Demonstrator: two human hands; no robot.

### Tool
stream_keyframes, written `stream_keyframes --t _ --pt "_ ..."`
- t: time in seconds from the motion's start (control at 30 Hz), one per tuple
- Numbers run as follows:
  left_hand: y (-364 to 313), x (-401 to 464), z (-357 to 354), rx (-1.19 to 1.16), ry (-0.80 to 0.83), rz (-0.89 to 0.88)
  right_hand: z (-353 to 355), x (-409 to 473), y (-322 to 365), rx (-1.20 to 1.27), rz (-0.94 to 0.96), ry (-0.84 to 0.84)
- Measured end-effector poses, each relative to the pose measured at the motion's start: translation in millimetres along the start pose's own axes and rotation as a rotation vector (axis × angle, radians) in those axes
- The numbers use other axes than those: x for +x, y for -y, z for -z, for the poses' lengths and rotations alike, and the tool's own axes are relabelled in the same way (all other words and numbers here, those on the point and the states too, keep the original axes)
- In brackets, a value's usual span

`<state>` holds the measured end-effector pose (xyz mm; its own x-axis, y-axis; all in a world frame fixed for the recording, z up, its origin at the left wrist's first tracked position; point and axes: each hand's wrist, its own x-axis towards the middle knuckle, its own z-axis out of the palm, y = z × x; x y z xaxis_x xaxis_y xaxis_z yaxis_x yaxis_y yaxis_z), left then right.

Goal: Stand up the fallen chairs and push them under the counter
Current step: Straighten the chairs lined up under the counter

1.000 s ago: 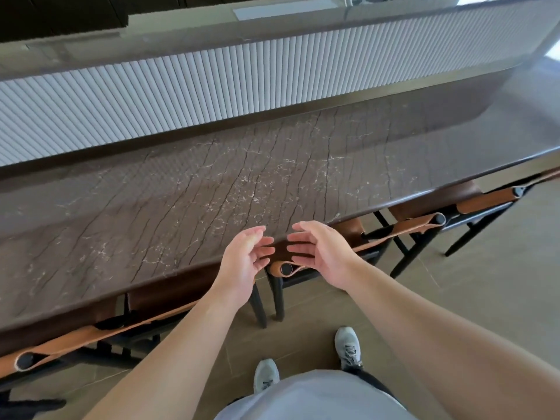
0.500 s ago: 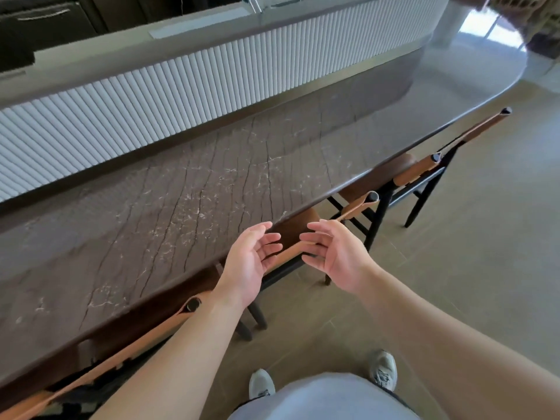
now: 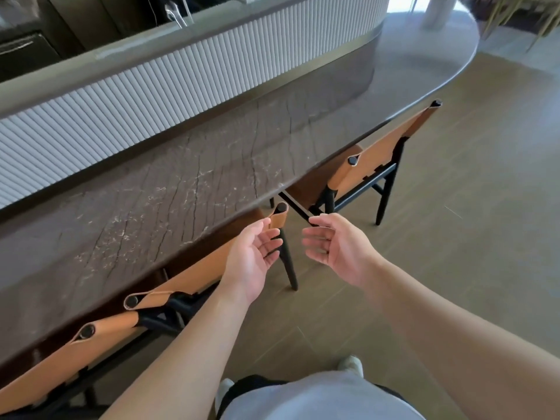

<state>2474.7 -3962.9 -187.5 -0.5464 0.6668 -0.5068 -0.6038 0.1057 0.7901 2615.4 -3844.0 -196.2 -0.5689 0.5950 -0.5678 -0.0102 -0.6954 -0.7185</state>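
Observation:
Three chairs with tan leather backs and black frames stand upright along the dark marble counter (image 3: 188, 189). The middle chair (image 3: 197, 272) is right in front of me, its seat under the counter edge. The right chair (image 3: 375, 159) stands a little out from the curved end. The left chair (image 3: 72, 353) is tucked in at the lower left. My left hand (image 3: 251, 259) hovers palm-up just in front of the middle chair's backrest, fingers relaxed, holding nothing. My right hand (image 3: 336, 244) hangs beside it, fingers loosely bent, also holding nothing.
A white ribbed panel (image 3: 169, 83) rises behind the counter top. Tan tiled floor (image 3: 454, 237) stretches to the right of the chairs. My shoes and grey shorts show at the bottom. A white column (image 3: 436, 10) stands at the counter's far end.
The view has swung right along the counter, bringing the rightmost chair and the counter's rounded end into sight. Both hands stay raised and hold nothing, now by the middle chair's right post.

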Motion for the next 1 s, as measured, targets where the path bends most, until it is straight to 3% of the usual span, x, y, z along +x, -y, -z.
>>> stream_keyframes --t 0.37,1.0 --pt "4 16 -53 -0.017 -0.106 -0.019 47 23 35 0.053 -0.053 0.065" --pt "-16 161 -66 -0.111 -0.134 0.043 40 146 109 -0.051 -0.099 -0.014"
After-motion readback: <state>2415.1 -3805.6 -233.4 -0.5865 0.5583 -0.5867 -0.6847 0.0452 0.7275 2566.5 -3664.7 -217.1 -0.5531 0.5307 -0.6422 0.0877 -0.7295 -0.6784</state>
